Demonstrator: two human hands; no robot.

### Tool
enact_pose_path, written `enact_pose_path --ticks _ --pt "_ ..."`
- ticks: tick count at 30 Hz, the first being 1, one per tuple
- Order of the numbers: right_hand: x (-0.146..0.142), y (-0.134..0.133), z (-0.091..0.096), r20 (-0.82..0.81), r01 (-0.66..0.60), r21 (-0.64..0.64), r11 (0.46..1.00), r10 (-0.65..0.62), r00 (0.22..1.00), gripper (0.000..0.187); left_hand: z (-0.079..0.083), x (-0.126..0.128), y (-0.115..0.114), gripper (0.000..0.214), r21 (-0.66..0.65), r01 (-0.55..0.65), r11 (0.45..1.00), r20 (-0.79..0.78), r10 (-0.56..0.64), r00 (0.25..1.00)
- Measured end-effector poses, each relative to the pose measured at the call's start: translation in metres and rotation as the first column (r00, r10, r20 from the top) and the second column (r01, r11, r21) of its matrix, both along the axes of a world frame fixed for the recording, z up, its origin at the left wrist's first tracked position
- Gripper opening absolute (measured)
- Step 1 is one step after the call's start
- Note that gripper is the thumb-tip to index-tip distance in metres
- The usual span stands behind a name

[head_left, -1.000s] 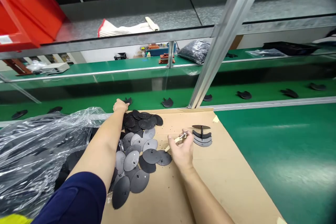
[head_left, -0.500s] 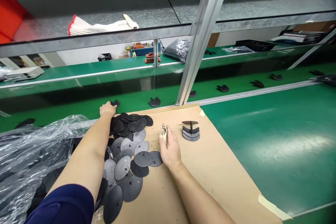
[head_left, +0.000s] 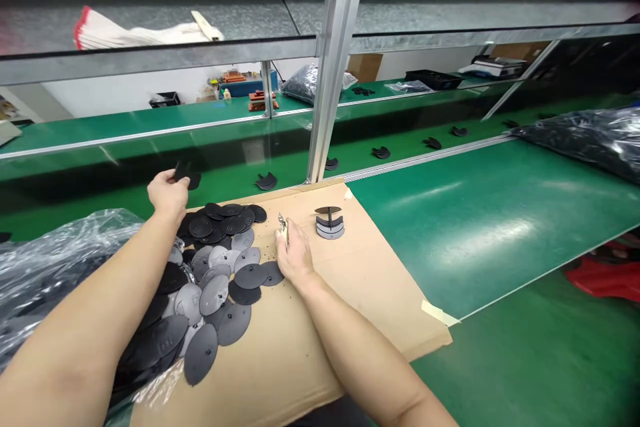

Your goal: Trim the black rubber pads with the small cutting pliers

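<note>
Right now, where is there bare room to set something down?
Widest is the green tabletop right of the cardboard, short of the far plastic bag. The cardboard itself looks bare between the right forearm and its right edge, nearer than the curved parts. Crowded: the cardboard's left, where dark oval pieces overlap beside the near plastic bag.

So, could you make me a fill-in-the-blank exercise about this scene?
The left hand holds a part coloured ____.
Below the right hand and its tool lies a sheet of ____.
The tabletop right of that sheet is coloured ____.
The glove on the shelf has a ____ cuff.

Missing words: black; cardboard; green; red.
</note>
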State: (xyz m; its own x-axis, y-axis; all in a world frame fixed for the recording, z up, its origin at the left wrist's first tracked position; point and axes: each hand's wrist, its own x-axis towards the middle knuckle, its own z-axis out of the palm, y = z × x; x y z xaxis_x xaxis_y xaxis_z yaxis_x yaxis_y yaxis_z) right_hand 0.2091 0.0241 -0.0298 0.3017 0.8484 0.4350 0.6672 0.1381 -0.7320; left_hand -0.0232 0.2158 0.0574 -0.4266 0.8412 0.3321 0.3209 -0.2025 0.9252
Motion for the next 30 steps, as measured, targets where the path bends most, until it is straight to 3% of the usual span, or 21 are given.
enact_pose_path --ticks 3,5,8,11,15,19,23,30 --pt "0.001 -0.001 0.002 -0.019 -0.027 0.041 0.999 0.028 0.999 0.045 0.021 0.019 -0.057 0.022 -0.005 0.080 0.997 0.265 -0.076 0.961" --pt "0.000 -0.004 0.005 -0.041 -0.091 0.100 0.991 0.095 0.995 0.044 0.024 0.026 -0.105 0.026 0.035 0.203 0.979 0.393 -0.200 0.897" --pt "-0.005 -0.011 0.010 -0.044 -0.247 0.171 0.954 0.258 0.965 0.042 0.012 0.029 -0.170 0.034 0.036 0.422 0.906 0.560 -0.368 0.742" --pt "-0.014 -0.019 0.014 0.025 -0.425 0.184 0.886 0.428 0.903 0.041 -0.013 0.024 -0.207 0.037 -0.034 0.461 0.887 0.699 -0.309 0.645" --pt "-0.026 -0.027 0.017 0.200 -0.580 0.167 0.797 0.549 0.812 0.039 -0.043 0.012 -0.218 0.042 -0.052 0.494 0.868 0.788 -0.268 0.554" --pt "-0.033 -0.029 0.018 0.336 -0.616 0.132 0.777 0.549 0.765 0.038 -0.058 0.006 -0.216 0.054 -0.005 0.544 0.839 0.830 -0.300 0.470" --pt "-0.033 -0.027 0.019 0.393 -0.610 0.130 0.782 0.524 0.755 0.036 -0.062 0.007 -0.217 0.055 -0.003 0.566 0.824 0.859 -0.288 0.424" --pt "-0.033 -0.026 0.020 0.434 -0.603 0.095 0.792 0.512 0.741 0.035 -0.062 0.006 -0.217 0.053 0.001 0.572 0.820 0.855 -0.298 0.425"
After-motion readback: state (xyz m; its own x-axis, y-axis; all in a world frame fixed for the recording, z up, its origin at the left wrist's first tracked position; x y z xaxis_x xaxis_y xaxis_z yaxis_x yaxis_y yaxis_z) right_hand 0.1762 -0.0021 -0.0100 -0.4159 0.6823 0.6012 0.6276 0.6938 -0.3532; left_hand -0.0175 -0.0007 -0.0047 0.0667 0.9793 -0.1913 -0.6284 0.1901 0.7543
